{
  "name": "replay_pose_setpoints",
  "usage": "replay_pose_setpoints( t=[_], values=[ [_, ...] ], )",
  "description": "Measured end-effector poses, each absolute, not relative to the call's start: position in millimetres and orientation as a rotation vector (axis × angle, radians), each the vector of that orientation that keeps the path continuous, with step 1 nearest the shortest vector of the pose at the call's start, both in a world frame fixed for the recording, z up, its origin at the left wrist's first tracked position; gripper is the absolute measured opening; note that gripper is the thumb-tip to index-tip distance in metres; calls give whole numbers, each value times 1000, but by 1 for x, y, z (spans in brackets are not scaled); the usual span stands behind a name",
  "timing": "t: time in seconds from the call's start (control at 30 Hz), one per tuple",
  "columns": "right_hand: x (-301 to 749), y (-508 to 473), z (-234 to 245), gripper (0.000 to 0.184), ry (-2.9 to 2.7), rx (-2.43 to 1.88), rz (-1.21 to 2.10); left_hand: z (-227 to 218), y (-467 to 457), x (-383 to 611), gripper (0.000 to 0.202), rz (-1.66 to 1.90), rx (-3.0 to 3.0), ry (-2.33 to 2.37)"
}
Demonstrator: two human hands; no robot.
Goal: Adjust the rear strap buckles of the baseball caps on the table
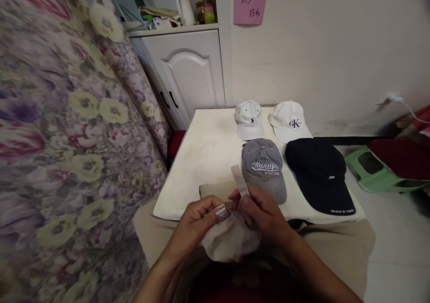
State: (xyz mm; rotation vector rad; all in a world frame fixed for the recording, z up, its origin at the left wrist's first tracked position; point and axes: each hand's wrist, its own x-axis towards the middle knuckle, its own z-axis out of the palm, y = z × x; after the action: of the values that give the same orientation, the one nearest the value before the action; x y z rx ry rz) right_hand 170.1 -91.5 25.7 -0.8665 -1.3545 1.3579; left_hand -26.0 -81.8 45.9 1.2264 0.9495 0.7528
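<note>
A pale cream cap [231, 240] is held above my lap, at the near edge of the table. My left hand [201, 218] is closed on its back, thumb against a small silver buckle [221, 213]. Pinched in my right hand [262, 209] is the cap's loose adjusting strap [239, 179], whose free end points up and away from me. The cap's brim [211, 190] lies on the far side, partly behind my fingers. Just beyond my right hand is a grey cap [264, 159] with white lettering.
On the cream-covered table [198, 146] also lie a light cap [249, 117], a white cap [289, 119] with dark letters and a navy cap [317, 168]. A floral curtain [83, 137] hangs at left; a green stool [366, 164] stands at right. Behind is a white cabinet [188, 65].
</note>
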Motion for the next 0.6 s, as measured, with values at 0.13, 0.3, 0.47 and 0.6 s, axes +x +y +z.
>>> replay_pose_setpoints(
  t=[0.13,0.3,0.47,0.6],
  values=[
    [184,-90,35,22,-1380,-908,1267,45,-79,-31,27,780,1269,899],
    [194,-93,59,19,-1373,-883,1201,45,-80,-39,26,844,1355,842],
    [191,-97,66,22,-1354,-921,1196,47,-81,-47,25,876,1451,792],
    [190,-96,72,22,-1543,-872,1138,46,-80,-50,29,876,1477,781]
  ],
)
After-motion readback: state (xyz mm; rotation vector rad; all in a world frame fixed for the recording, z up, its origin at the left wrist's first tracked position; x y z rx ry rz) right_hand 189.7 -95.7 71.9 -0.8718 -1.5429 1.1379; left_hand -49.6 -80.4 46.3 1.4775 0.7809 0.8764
